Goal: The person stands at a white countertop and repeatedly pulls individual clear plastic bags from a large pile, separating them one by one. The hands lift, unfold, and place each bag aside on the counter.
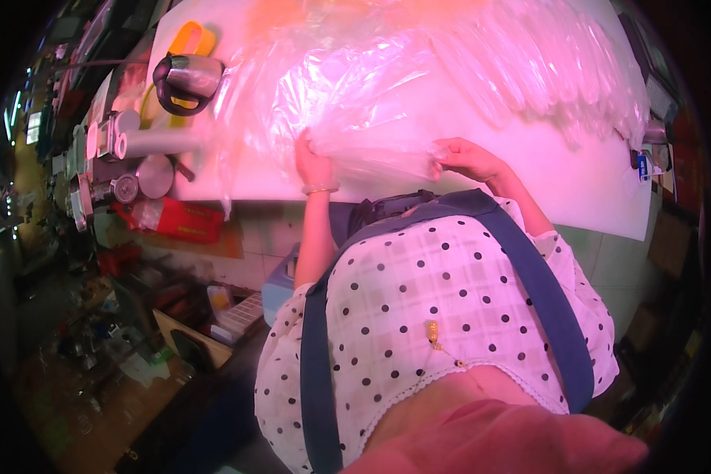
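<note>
A thin clear plastic bag or film (385, 159) stretches gathered between my two hands, just above the near edge of the white table (509, 172). My left hand (315, 163), with a bangle at the wrist, holds its left end. At the other end, my right hand (465, 157) pinches the plastic between thumb and fingers. Beyond them, loose shiny clear film (338, 83) lies crumpled over the tabletop. Farther right is a pile of long rolled or folded clear plastic (545, 71). Some fingertips are hidden in the plastic.
On the left stand a steel kettle (192, 83) with a dark handle, a yellow plastic object (192, 41) and a pale roll (160, 144). A red packet (192, 220) bearing writing sits by the table's edge. Below it is a light-blue container (279, 290).
</note>
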